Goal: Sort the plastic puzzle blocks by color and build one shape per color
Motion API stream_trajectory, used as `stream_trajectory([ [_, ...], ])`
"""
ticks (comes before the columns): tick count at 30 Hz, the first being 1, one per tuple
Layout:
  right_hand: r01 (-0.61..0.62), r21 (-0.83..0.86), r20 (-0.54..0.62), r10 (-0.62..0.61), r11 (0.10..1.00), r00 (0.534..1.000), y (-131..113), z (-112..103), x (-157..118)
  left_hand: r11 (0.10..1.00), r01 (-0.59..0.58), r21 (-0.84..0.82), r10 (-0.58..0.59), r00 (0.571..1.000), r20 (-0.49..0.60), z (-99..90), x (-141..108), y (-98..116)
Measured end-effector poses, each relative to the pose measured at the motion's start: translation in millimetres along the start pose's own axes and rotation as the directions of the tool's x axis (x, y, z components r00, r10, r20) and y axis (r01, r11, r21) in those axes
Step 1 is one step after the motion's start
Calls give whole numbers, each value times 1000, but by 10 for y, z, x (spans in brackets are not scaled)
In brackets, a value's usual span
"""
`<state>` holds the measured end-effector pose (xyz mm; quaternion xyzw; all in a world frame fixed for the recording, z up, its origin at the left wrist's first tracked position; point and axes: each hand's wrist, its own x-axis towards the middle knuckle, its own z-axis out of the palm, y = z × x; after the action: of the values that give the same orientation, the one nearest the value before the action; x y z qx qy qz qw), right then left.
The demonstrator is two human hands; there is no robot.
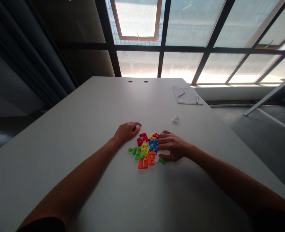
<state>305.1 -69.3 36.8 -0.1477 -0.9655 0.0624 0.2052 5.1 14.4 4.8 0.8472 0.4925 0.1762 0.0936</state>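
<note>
As L hand [126,132] curls; R [171,147] touches pcs [144,150]

White counter [60,135] carrying loose heap of red, yellow, blue, green and orange plastic pieces [144,151] mid-surface. Two small round holes [138,81] sitting near far edge. Sheaf of papers [187,95] lying toward far right, pen [197,100] resting on it. Small crumpled white scrap [175,120] lying between papers and heap.
</note>
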Motion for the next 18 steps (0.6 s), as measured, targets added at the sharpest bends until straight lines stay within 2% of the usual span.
stream_trajectory([
  [5,-7,70,148,-3,998,989,-199,49,89,1000,4,5,-4,1000,-4,-7,1,15],
  [11,-68,187,185,33,980,982,-228,-14,115,1000,-2,4,2,1000,-5,-2,2,14],
  [18,-105,248,225,48,963,973,-216,-83,96,1000,13,6,-13,1000,0,-14,-1,24],
])
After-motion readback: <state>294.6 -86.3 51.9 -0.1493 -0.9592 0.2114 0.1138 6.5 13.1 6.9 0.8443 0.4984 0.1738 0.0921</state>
